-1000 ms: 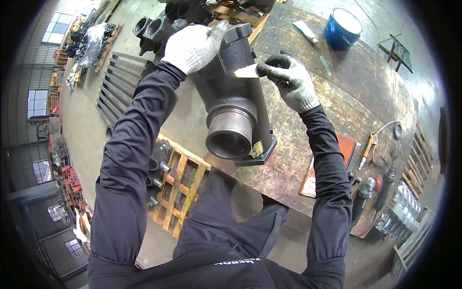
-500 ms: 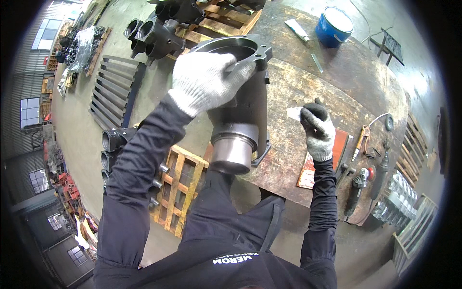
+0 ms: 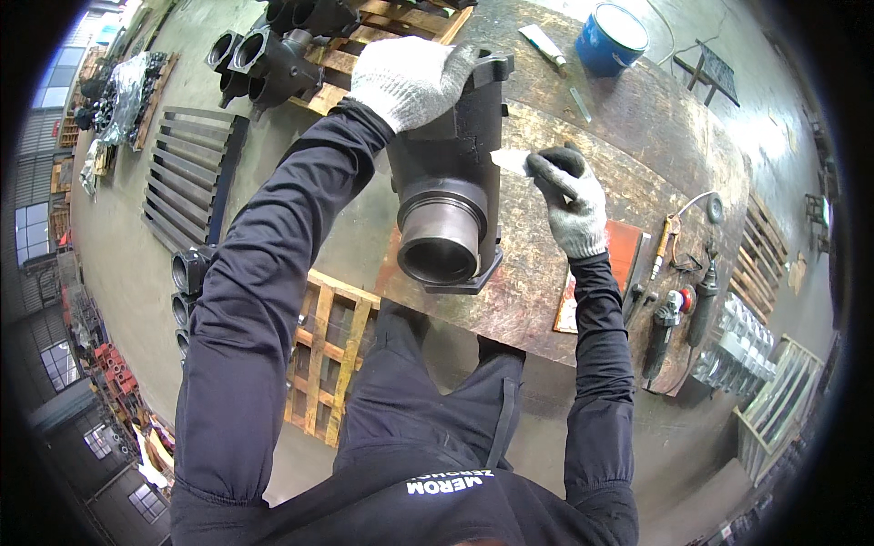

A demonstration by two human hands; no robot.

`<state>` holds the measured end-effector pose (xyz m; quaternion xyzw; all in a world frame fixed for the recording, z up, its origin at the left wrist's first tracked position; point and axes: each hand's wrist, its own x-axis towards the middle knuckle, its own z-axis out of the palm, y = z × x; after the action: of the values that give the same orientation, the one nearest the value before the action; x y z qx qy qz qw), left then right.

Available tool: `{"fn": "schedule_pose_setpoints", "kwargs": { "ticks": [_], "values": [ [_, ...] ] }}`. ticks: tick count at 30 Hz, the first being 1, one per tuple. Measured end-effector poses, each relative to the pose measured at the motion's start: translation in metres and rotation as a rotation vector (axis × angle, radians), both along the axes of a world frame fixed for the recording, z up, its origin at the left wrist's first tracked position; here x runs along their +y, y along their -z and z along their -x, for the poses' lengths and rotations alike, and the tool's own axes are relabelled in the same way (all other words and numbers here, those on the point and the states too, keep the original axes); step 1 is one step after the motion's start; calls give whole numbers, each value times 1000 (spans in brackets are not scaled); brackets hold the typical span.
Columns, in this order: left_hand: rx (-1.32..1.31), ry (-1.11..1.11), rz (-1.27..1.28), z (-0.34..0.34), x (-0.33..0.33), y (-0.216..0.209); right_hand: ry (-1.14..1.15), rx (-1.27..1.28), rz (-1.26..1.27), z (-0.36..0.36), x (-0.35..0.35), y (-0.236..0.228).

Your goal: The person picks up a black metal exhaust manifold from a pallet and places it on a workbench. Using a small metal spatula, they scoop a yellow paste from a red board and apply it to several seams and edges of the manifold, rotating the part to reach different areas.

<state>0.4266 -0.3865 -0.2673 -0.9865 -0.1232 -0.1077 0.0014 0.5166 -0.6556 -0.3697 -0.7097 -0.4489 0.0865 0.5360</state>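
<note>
A black cast-metal housing (image 3: 446, 150) stands tilted at the left edge of the worn workbench (image 3: 637, 155). Its bare-metal collar (image 3: 441, 227) with a round opening faces toward me. My left hand (image 3: 410, 80), in a white knit glove, is closed over the housing's far flanged end, fingers partly hidden behind the rim. In my right hand (image 3: 574, 196), whose glove has dark-stained fingertips, a small flat whitish piece (image 3: 510, 162) is pinched. Its tip lies close beside the housing's right side; I cannot tell whether it touches.
On the bench are a blue can (image 3: 612, 41), a white tube (image 3: 543, 44), a thin clear strip (image 3: 581, 105), a reddish-brown flat board (image 3: 622, 253) and an angle grinder (image 3: 669, 328). Wooden pallets (image 3: 328, 355), a slatted black rack (image 3: 191, 173) and more black castings (image 3: 273, 59) stand on the floor.
The housing has tipped, so its collar opening now shows and the far flange opening no longer does. My left hand moved farther away with it. My right hand moved left and away, toward the housing.
</note>
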Motion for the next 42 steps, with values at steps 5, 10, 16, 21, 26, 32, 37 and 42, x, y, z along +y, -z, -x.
{"fn": "schedule_pose_setpoints", "kwargs": {
  "ticks": [5,10,16,21,26,32,37,42],
  "values": [
    [-93,15,-78,-4,-1,9,-45,-297,41,-19,21,-3],
    [-130,-27,-136,-3,-1,14,-79,-413,-32,-33,35,-2],
    [-119,-38,-182,-3,4,19,-167,-366,-69,-36,38,19],
    [-108,20,-237,-3,10,19,-206,205,26,-26,29,43],
    [-99,-94,-173,-4,5,16,-143,-140,-153,-35,30,40],
    [-117,-163,-183,-5,2,19,-235,-276,-76,-48,46,40],
    [-82,-181,-184,-3,6,23,-346,1183,-166,-25,40,54],
    [-63,-210,-177,-4,6,23,-264,534,1,-24,21,64]
  ]
}}
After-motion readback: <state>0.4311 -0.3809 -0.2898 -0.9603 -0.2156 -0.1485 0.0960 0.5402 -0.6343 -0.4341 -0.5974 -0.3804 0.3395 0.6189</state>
